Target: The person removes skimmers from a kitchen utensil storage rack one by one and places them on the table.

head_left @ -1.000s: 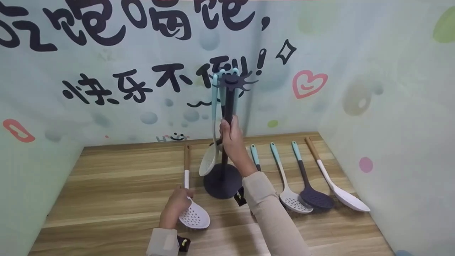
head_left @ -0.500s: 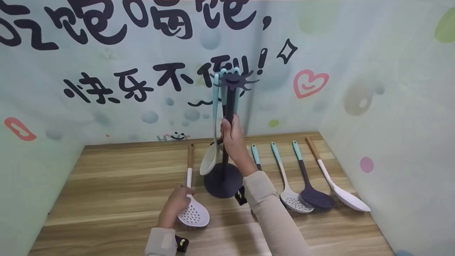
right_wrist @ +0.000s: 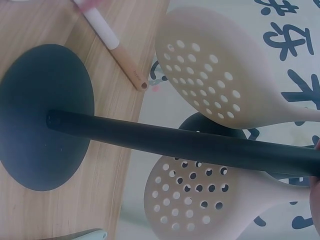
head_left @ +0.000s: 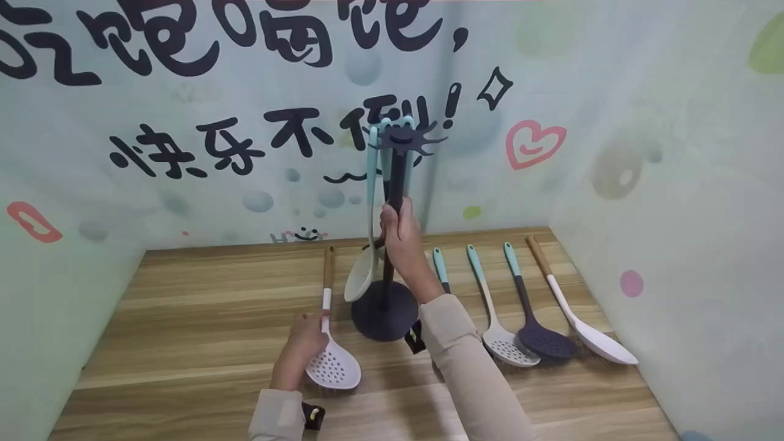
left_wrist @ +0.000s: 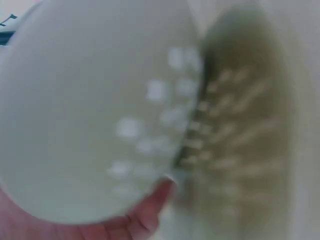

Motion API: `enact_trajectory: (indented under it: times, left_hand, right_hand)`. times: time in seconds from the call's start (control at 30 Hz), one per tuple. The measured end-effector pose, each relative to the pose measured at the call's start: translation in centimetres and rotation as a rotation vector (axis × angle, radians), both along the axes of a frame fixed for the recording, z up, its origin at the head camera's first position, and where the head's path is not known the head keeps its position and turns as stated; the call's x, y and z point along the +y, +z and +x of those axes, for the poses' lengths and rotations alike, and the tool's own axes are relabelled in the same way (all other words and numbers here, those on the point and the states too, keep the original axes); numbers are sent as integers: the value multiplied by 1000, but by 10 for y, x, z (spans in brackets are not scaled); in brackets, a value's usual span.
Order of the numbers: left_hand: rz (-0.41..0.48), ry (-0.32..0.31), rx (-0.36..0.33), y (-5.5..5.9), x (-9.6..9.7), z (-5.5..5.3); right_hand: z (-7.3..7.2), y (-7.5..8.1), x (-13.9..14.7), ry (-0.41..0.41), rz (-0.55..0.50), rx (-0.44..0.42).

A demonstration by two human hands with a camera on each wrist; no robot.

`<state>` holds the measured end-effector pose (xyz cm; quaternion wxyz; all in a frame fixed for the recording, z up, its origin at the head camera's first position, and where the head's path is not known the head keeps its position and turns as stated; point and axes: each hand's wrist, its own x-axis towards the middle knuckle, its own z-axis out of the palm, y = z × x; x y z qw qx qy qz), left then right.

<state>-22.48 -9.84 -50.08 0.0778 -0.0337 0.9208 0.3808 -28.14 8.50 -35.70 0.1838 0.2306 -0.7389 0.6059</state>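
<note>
My left hand grips the neck of a white skimmer with a wooden handle, low over the table left of a dark utensil stand. Up close in the left wrist view, the skimmer's perforated head covers much of the frame, with fingers along its lower edge. My right hand is wrapped around the stand's upright post. From the stand's pronged top hang several blue-handled utensils. Among them are two pale skimmers, one upper and one lower in the right wrist view, and a dark utensil partly hidden behind the post.
Right of the stand lie a pale skimmer, a dark skimmer and a white spoon with a wooden handle. A blue handle shows beside my right forearm, its lower part hidden. Printed walls enclose the wooden table.
My left hand has shifted slightly up along with the skimmer, whose handle end has moved a little right and away from me. The right hand keeps its hold on the post.
</note>
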Motion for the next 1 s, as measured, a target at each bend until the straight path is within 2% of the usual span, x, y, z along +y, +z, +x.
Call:
enact_trajectory:
  times: [0.07, 0.17, 0.3, 0.4, 0.5, 0.6, 0.7, 0.8, 0.9, 1.0]
  left_hand:
    - [10, 32, 5, 10, 3, -1]
    - [20, 47, 84, 27, 11, -4]
    - [113, -5, 272, 53, 23, -11]
    - [249, -70, 407, 73, 33, -14]
    - [336, -101, 502, 90, 43, -18]
    - [400, -105, 574, 104, 52, -23]
    - [479, -107, 620, 117, 60, -30]
    - [568, -118, 631, 129, 66, -37]
    - [622, -120, 626, 139, 70, -43]
    - [654, -116, 628, 144, 71, -49]
  right_hand:
    - [4, 4, 0, 4, -2, -11]
    - [4, 4, 0, 9, -6, -11]
    - [5, 4, 0, 4, -6, 0]
    - [5, 4, 0, -5, -2, 8]
    - [4, 3, -1, -14, 5, 14]
    - [-1, -2, -1, -25, 6, 14]
    - [-10, -12, -1, -38, 2, 11]
    - [-20, -20, 0, -60, 5, 12]
    - [-23, -24, -1, -72, 4, 21]
    - [-23, -25, -1, -57, -7, 31]
